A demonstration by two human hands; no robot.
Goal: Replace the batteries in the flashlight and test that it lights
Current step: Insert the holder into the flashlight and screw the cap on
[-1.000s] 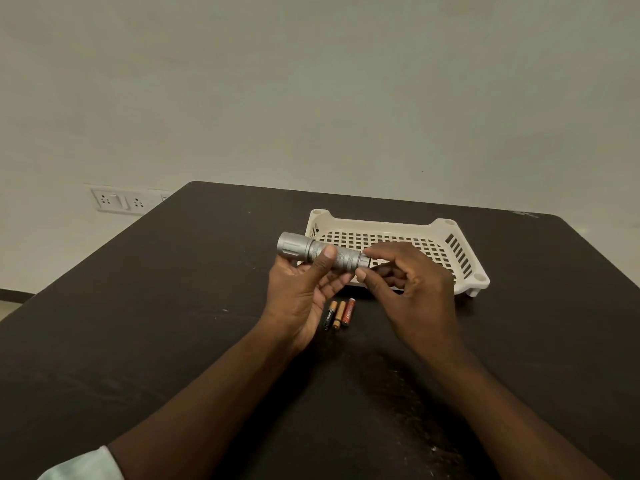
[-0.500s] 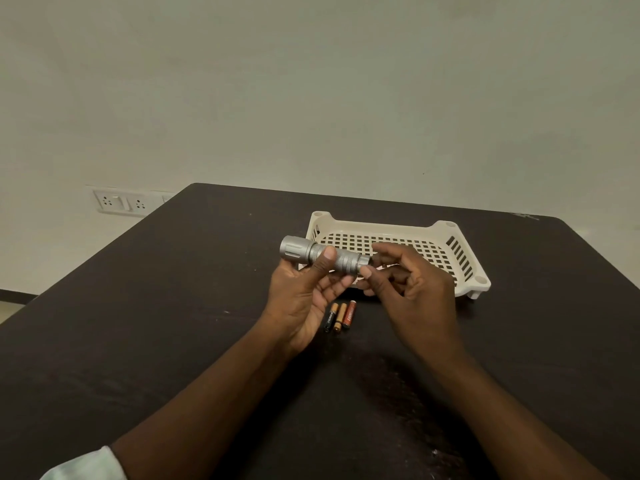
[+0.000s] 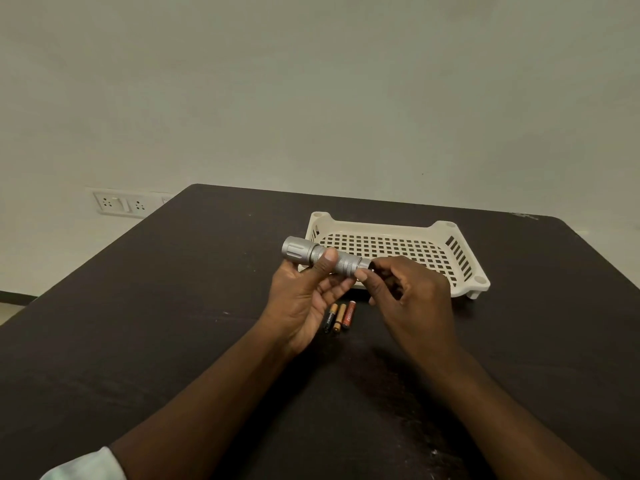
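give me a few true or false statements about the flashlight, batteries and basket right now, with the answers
1. The left hand holds the silver flashlight off the table. True.
2. The three batteries lie inside the white basket. False: they lie side by side on the dark table, in front of the basket.
3. The right hand pinches the flashlight's tail end. True.
4. The flashlight's wide head points to the person's right. False: it points left.
5. The basket holds a spare flashlight. False: nothing shows in its visible part.
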